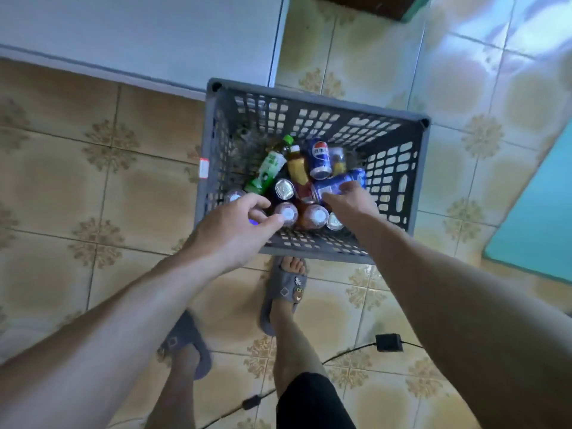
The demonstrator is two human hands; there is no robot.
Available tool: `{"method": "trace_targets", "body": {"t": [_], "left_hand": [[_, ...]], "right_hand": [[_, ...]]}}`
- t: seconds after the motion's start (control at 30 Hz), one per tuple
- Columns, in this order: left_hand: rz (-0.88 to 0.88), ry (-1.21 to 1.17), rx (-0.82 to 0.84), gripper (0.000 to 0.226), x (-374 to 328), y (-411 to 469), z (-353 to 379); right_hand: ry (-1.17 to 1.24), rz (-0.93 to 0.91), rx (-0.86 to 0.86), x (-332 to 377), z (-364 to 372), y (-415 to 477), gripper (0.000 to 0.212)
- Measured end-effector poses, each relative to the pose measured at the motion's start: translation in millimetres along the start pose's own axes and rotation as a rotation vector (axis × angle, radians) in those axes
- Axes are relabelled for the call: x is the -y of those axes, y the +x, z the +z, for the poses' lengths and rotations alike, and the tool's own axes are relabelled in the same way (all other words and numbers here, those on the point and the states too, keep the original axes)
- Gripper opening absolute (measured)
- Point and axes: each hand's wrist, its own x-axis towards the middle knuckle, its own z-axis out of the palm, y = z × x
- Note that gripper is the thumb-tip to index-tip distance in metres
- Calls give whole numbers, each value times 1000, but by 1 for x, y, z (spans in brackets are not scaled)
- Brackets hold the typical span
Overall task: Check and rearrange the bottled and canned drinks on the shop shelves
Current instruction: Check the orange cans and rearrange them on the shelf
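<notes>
Picking stock from a floor crate (312,102): right hand (351,205) grips a blue can (339,183), left hand (238,230) pinches a blue-capped bottle (253,222); next, seemingly, lifting both clear.

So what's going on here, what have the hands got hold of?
A person stands over a grey crate on the tiled floor and reaches into it with both hands, among the bottles and cans piled inside. The right hand grips a blue can that lies on its side on top of the pile. The left hand has its fingers curled beside a white-capped bottle at the near side. Whether it holds anything cannot be told.
</notes>
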Motion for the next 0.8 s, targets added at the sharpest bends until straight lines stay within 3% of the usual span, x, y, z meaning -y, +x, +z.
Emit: {"method": "trace_targets", "body": {"t": [0.17,0.37,0.53,0.63,0.8], "left_hand": [[97,-68,-63,36,-7,-95,-93],[208,-77,-195,39,22,-254,-217],[193,-146,-377,43,75,-361,-317],[185,-181,-474,46,98,-395,-365],[163,-251,-496,51,118,-417,-413]], "right_hand": [[-72,-178,-2,109,-27,-119,24],[-69,-393,-66,244,-38,-303,39],[21,-591,-72,348,-18,-434,52],[-9,-720,-54,403,-6,-489,51],[-16,-815,-66,469,9,-533,50]]}}
